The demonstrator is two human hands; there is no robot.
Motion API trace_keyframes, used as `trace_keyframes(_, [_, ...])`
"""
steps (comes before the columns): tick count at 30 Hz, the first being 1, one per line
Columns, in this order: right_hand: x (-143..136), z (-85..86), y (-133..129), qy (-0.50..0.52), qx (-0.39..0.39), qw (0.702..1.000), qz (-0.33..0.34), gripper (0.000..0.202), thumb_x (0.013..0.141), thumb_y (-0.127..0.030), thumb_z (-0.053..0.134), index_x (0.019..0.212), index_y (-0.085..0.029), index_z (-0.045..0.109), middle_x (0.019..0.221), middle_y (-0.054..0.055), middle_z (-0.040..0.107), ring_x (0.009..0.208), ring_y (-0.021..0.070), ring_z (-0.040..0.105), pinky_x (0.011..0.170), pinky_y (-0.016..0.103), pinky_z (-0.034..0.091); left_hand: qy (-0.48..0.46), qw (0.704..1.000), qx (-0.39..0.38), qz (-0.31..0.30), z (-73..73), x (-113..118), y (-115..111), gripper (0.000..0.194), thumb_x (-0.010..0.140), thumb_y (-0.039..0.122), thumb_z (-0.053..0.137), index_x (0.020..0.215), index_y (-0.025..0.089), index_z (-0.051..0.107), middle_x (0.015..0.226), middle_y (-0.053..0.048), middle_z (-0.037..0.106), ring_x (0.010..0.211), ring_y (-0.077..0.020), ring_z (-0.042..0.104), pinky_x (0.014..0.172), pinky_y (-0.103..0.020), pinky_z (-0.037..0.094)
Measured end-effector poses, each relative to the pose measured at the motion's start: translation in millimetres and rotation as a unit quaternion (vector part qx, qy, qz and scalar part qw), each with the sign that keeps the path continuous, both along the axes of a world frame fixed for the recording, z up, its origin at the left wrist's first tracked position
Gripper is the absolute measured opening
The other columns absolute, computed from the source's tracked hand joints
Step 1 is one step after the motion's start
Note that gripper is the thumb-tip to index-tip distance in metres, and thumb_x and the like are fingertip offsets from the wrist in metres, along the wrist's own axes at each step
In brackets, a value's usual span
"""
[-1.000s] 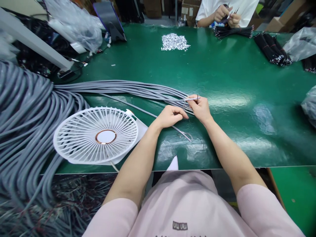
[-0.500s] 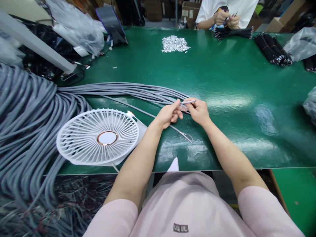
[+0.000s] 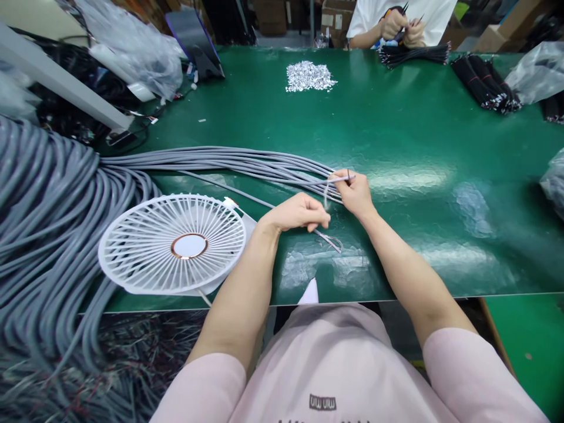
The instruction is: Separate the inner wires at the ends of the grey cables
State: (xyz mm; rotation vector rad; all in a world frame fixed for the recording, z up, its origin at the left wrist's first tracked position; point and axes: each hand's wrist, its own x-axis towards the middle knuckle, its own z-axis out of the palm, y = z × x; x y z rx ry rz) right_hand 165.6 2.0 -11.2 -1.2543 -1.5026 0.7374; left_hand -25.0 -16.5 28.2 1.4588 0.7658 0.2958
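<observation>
— What is each hand doing, mid-frame?
— The right hand (image 3: 356,194) pinches the stripped end of a grey cable (image 3: 341,177) between closed fingers, over the grey cable bundle (image 3: 229,160). The left hand (image 3: 296,212), just beside it, is curled shut on thin pale strands (image 3: 326,194) running from that end.
— And nearby?
— A white fan (image 3: 173,244) lies at lower left on the green table (image 3: 418,153); a pile of small silver pieces (image 3: 309,76) sits at top centre.

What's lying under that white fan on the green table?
The white fan lies flat on a white base plate, on the green table. A thin white cord emerges at its near edge. Anything beneath the grille is covered.
</observation>
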Motion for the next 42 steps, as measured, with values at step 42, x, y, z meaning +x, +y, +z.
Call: trace_keyframes(42, [21.7,34.2,-21.6,-0.215,0.024,0.975,-0.047,0.029,0.091,-0.041,0.057,0.11,-0.022,0.066,0.093,0.004,0.065,0.079,0.0164,0.056,0.071,0.031,0.044,-0.065,0.867,0.333,0.366,-29.8,3.8,24.3,0.036,0.092,0.048,0.054,0.079,0.017,0.068,0.067,-0.001,0.063,0.065,-0.0131,0.055,0.066,-0.026,0.045])
